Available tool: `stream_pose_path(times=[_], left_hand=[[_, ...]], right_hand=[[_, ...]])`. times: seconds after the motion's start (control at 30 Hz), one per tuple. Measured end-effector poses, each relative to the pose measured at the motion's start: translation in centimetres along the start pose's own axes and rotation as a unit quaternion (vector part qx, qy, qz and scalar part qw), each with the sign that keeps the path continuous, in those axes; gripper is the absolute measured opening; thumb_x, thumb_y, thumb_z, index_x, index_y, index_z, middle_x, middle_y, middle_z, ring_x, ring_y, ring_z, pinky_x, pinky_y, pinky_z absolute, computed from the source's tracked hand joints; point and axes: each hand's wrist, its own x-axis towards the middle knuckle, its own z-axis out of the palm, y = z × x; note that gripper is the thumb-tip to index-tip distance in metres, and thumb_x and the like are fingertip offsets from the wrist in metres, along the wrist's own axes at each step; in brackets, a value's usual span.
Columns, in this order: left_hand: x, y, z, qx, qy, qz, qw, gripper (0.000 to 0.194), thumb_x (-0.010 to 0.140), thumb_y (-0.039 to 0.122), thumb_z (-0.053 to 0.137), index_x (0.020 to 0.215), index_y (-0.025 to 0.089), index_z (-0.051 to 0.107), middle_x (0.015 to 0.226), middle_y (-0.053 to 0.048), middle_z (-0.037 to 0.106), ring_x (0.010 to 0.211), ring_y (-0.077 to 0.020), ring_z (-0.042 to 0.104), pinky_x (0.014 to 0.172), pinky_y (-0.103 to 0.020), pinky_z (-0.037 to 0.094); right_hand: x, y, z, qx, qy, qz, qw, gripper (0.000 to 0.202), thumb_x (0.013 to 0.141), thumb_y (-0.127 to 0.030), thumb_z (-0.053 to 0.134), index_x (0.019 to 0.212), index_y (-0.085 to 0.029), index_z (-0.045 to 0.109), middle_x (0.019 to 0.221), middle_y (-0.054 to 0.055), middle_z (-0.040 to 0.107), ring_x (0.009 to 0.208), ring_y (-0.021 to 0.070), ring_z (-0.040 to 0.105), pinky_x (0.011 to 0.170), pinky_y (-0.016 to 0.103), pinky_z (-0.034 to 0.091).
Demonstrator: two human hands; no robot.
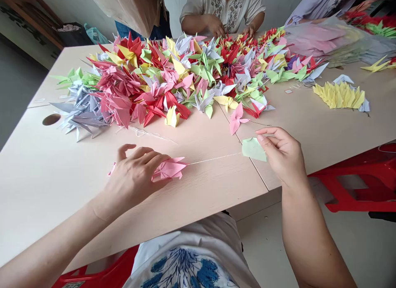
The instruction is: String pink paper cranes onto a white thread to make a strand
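My left hand (136,170) is closed around pink folded paper cranes (171,168) low over the table; part of them is hidden by the fingers. From the pink cranes a white thread (215,158) stretches taut to the right, reaching a pale green piece of paper (253,149). My right hand (283,154) pinches that green piece at its right edge between thumb and fingers. Whether a needle is in the pinch cannot be seen. Just beyond it lies a single pink paper crane (237,119).
A large heap of coloured paper cranes (173,77) spreads across the table (77,176). At right lie a row of yellow cranes (338,95) and plastic-wrapped bundles (334,42). Co-workers (222,11) are across the table. A red stool (361,185) stands at right.
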Motion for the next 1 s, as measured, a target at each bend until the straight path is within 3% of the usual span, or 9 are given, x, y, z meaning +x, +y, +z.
stream_pose_path(times=[0.2,0.53,1.0], left_hand=[[-0.4,-1.1,0.3,-0.036,-0.023,0.0,0.999,0.03,0.081,0.049,0.063,0.107,0.034,0.066,0.097,-0.004,0.075,0.102,-0.0319,0.065,0.104,-0.057,0.022],[0.2,-1.3,0.7,-0.058,-0.054,0.022,0.997,0.032,0.078,0.05,0.066,0.107,0.035,0.066,0.097,-0.003,0.074,0.099,-0.0309,0.064,0.102,-0.055,0.025],[2.0,-2.5,0.7,-0.084,-0.154,0.05,0.983,0.037,0.077,0.053,0.063,0.112,0.039,0.065,0.105,-0.002,0.072,0.103,-0.0273,0.06,0.104,-0.051,0.017]], right_hand=[[-0.1,-0.1,0.2,-0.015,-0.008,-0.008,1.0,0.019,0.086,-0.037,0.058,0.094,-0.021,0.064,0.048,-0.006,0.035,0.043,0.0093,0.028,0.043,0.025,0.023],[0.1,0.2,0.4,-0.008,-0.005,0.006,1.0,0.019,0.085,-0.038,0.059,0.091,-0.021,0.065,0.05,-0.005,0.038,0.045,0.009,0.028,0.043,0.024,0.025],[-0.1,0.3,0.9,-0.005,-0.024,0.003,1.0,0.02,0.086,-0.038,0.058,0.093,-0.021,0.064,0.051,-0.005,0.039,0.047,0.0099,0.032,0.045,0.024,0.028]])
